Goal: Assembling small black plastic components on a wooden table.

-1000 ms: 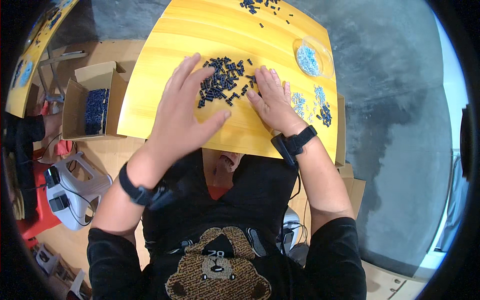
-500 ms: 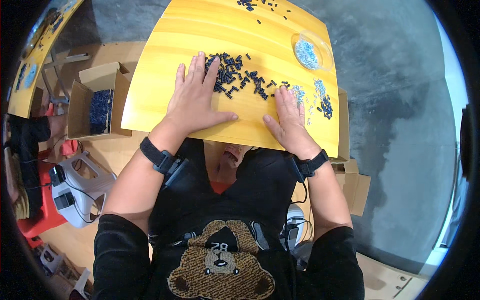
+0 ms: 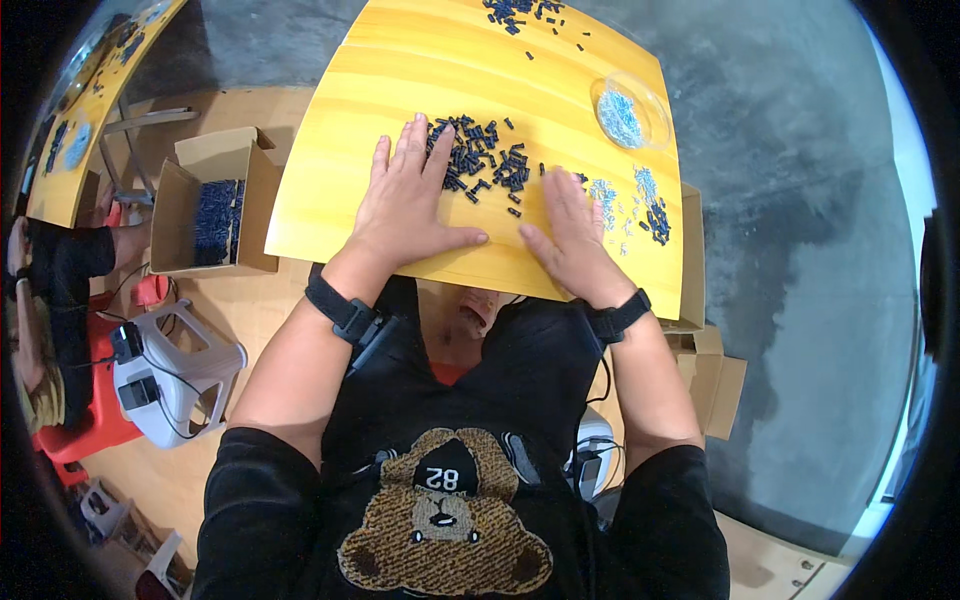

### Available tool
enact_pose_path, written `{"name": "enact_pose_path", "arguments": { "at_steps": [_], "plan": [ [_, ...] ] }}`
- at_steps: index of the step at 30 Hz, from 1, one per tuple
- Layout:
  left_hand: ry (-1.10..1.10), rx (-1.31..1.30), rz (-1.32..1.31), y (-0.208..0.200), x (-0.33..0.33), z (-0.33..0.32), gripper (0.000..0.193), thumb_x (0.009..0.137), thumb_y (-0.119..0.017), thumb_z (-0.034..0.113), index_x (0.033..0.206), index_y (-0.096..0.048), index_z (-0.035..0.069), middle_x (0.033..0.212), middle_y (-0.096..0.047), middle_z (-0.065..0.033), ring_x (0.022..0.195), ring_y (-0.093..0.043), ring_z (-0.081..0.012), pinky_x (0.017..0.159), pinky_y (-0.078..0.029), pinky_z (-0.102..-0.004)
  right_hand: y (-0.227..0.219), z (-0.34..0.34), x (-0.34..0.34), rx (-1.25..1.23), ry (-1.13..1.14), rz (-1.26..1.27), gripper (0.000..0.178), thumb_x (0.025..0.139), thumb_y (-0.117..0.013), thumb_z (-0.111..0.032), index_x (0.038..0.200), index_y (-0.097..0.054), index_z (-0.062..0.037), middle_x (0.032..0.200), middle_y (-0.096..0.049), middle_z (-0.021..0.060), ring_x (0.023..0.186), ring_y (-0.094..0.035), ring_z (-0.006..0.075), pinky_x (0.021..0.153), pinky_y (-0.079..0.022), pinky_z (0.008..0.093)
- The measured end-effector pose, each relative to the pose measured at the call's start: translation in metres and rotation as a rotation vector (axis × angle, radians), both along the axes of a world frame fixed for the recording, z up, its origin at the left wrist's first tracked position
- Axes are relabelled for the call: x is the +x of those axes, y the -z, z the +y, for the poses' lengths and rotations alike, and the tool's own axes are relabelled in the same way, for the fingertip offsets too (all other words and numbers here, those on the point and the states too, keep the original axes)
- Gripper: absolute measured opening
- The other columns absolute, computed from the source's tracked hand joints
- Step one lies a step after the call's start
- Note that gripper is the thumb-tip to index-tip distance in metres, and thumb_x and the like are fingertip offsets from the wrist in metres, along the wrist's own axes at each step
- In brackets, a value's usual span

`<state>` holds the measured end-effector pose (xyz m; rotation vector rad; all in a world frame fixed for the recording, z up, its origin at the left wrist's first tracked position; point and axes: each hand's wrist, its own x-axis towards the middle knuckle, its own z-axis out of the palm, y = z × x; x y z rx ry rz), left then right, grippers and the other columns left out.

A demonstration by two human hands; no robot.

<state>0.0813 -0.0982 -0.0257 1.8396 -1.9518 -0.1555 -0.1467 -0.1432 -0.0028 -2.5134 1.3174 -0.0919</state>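
Observation:
On the yellow wooden table (image 3: 350,100) lies a loose pile of small black plastic pieces (image 3: 470,160). My left hand (image 3: 405,205) rests flat at the pile's left edge, fingers stretched out and thumb pointing right. Right of the pile, my right hand (image 3: 572,235) is tilted with its fingers extended and thumb apart. Neither hand holds anything. Beside the right fingertips are small clear, bluish pieces (image 3: 603,192). Farther right lie more clear pieces (image 3: 644,183) and a small cluster of black pieces (image 3: 657,222).
A round clear dish (image 3: 622,118) of bluish pieces stands at the far right of the table. More black pieces (image 3: 512,14) lie at the far edge. On the floor at left are a carton (image 3: 215,215) of dark pieces and a grey stool (image 3: 180,370). Another person sits at far left.
My right hand has moved left relative to the table, and the stray black pieces near it now sit closer to the main pile. The whole view has shifted slightly.

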Motion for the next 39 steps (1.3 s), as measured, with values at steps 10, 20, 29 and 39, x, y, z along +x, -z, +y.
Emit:
{"name": "enact_pose_path", "arguments": {
  "at_steps": [10,20,29,39],
  "plan": [
    [-0.006,0.097,0.004,-0.015,-0.001,-0.001,0.11,0.058,-0.074,0.057,0.14,-0.023,0.004,0.145,-0.017,-0.0264,0.138,-0.013,-0.0339,0.111,-0.011,-0.046,-0.003,-0.02,-0.03,-0.154,0.127,0.123,0.07,0.089,-0.049,-0.042,0.14,-0.025,-0.0016,0.149,-0.016,0.0164,0.139,-0.01,0.0296,0.109,-0.004,0.0539],
    [0.007,0.156,-0.002,-0.024,-0.004,-0.004,0.104,0.06,-0.074,0.052,0.14,-0.025,0.007,0.146,-0.014,-0.0256,0.138,-0.011,-0.0341,0.111,-0.008,-0.0471,0.0,-0.024,-0.036,-0.174,0.054,0.221,0.068,0.089,-0.047,-0.044,0.138,-0.029,0.0004,0.149,-0.018,0.0143,0.139,-0.011,0.0278,0.11,-0.003,0.0524],
    [0.024,0.109,0.011,-0.023,-0.008,-0.005,0.101,0.06,-0.074,0.05,0.139,-0.028,0.008,0.146,-0.016,-0.0232,0.137,-0.014,-0.0362,0.109,-0.011,-0.0525,-0.012,-0.02,-0.027,-0.157,-0.04,0.115,0.073,0.087,-0.051,-0.046,0.137,-0.027,0.0018,0.147,-0.021,0.0165,0.138,-0.014,0.0307,0.109,-0.006,0.0537],
    [0.19,0.099,-0.001,-0.026,-0.048,-0.013,0.096,0.063,-0.073,0.049,0.138,-0.032,0.007,0.146,-0.022,-0.0163,0.137,-0.015,-0.0331,0.109,-0.006,-0.053,0.013,-0.074,0.008,-0.084,0.059,-0.177,0.077,0.088,-0.049,-0.047,0.135,-0.025,0.0091,0.141,-0.023,0.0291,0.135,-0.017,0.0385,0.109,-0.014,0.052]
  ]
}}
